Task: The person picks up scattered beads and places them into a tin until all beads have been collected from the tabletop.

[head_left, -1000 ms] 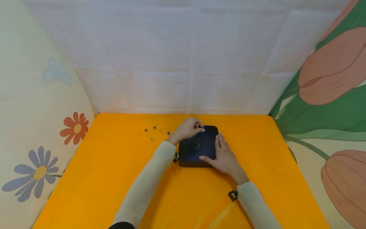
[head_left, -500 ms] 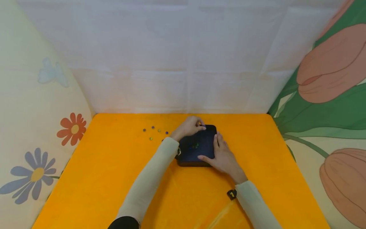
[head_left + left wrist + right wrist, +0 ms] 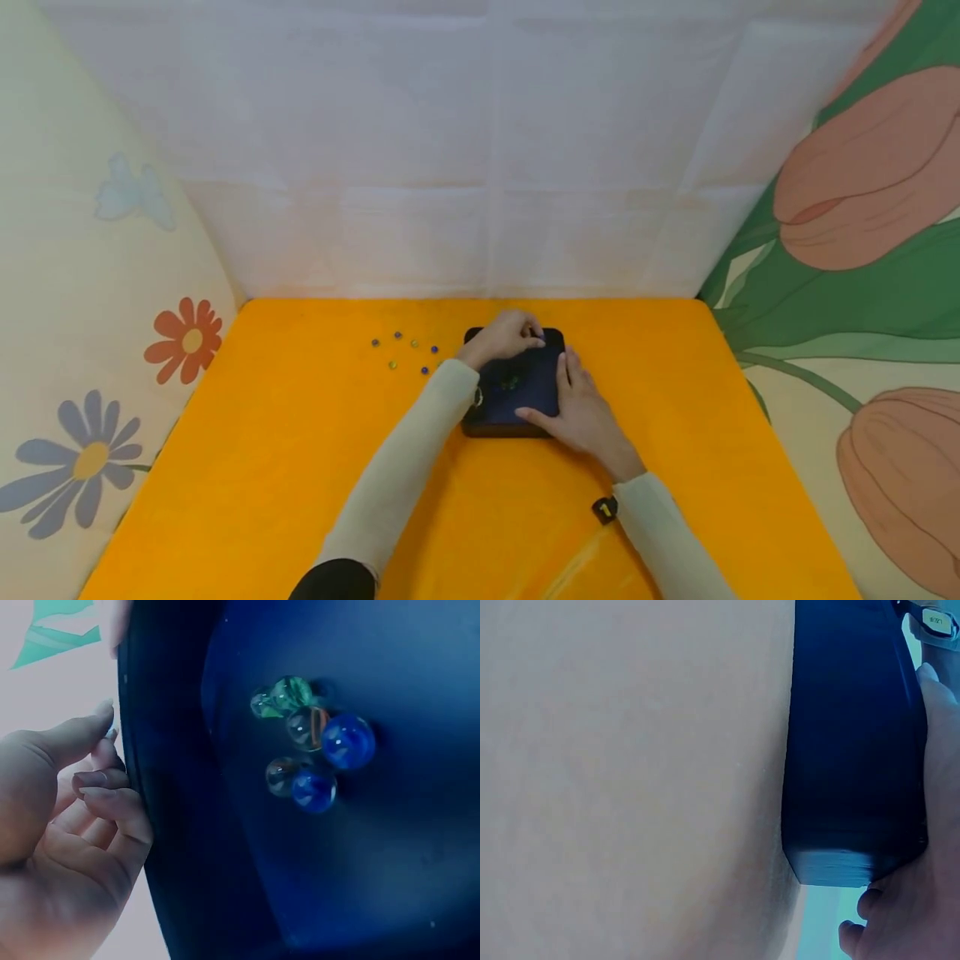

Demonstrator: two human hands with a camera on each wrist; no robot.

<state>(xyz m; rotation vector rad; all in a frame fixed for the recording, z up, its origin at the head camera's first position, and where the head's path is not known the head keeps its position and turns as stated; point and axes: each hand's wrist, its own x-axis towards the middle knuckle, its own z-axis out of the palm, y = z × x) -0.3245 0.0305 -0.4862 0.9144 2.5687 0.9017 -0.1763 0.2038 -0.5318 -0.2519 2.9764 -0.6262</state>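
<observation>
A dark, shallow, rounded-square tray point(image 3: 510, 431) stands on the yellow tabletop. Inside it lie several glass marbles point(image 3: 349, 741), some blue, some green, some clear with brown swirls. Over the far part of the tray is my left hand point(image 3: 513, 333), fingers curled. Its thumb and index fingertip pinch together, with a small bluish bit of what looks like a marble point(image 3: 112, 733) between them, mostly hidden. My right hand point(image 3: 587, 412) rests against the tray's near right corner, thumb along the near rim and fairly straight fingers along the right side.
Left of the tray, several loose marbles point(image 3: 392, 365) lie scattered on the yellow tabletop point(image 3: 315, 467). A white sheet point(image 3: 420, 150) rises behind the far edge. Flower-print cloths point(image 3: 862, 350) flank both sides.
My left hand has shifted slightly right over the tray's far part, still pinching. More loose marbles show from behind the left arm. The right hand keeps its place on the tray.
</observation>
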